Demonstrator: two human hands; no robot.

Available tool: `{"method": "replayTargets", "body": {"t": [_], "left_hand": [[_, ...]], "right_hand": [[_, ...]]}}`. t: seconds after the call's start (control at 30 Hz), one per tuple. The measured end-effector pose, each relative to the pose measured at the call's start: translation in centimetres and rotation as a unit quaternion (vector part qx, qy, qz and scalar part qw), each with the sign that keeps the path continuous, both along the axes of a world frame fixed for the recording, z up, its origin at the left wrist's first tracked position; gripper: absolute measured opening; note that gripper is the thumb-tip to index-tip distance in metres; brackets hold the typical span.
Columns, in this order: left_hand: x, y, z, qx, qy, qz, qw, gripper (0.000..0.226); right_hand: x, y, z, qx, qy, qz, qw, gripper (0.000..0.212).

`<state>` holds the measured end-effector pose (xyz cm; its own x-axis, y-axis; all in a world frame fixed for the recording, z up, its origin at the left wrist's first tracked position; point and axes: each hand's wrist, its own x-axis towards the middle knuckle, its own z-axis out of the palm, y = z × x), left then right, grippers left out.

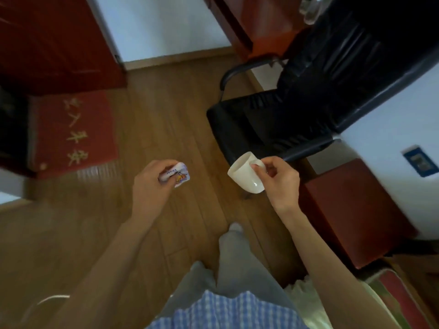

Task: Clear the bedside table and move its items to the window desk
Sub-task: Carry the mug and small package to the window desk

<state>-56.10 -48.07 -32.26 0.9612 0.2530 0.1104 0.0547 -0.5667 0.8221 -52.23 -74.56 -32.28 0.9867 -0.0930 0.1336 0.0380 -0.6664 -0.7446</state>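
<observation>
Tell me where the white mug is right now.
In the head view the white mug is right of centre, held tilted by its handle in the right hand, in the air over the wooden floor just in front of the black chair.

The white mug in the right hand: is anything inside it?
The white mug is tipped with its mouth toward the floor and the chair. The visible inner wall looks bare; the bottom is hidden. The right hand holds its handle.

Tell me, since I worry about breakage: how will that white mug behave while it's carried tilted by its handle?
The white mug looks glazed and ceramic, so probably fragile and somewhat slippery. The right hand only pinches its handle, so it may swing. It is tipped sideways, so any contents would likely spill.
</observation>
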Motion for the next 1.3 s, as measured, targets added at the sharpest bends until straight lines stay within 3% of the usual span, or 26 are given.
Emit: {"method": "replayTargets", "body": {"t": [0.23, 0.4, 0.97, 1.3], "left_hand": [[-0.4, 6.8, 0.7, -0.009, -0.03, 0.075, 0.997, 0.026], [3.7, 10.5, 0.4, -0.013, -0.02, 0.109, 0.994, 0.025], [33.5, 18.1, 3.6, 0.01, -0.033, 0.073, 0.997, 0.035], [52.4, 22.9, 2.7, -0.022, -0.024, -0.01, 0.999, 0.03]], "right_hand": [[4.5, 8.7, 1.5, -0.003, -0.007, 0.098, 0.995, 0.022], [9.6, 13.5, 1.0, 0.009, 0.009, 0.125, 0.992, 0.022], [37.5, 22.0, 3.1, -0.006, -0.015, 0.113, 0.993, 0.018], [52.0, 25.7, 2.7, -0.006, 0.002, 0.029, 1.0, 0.015]]}}
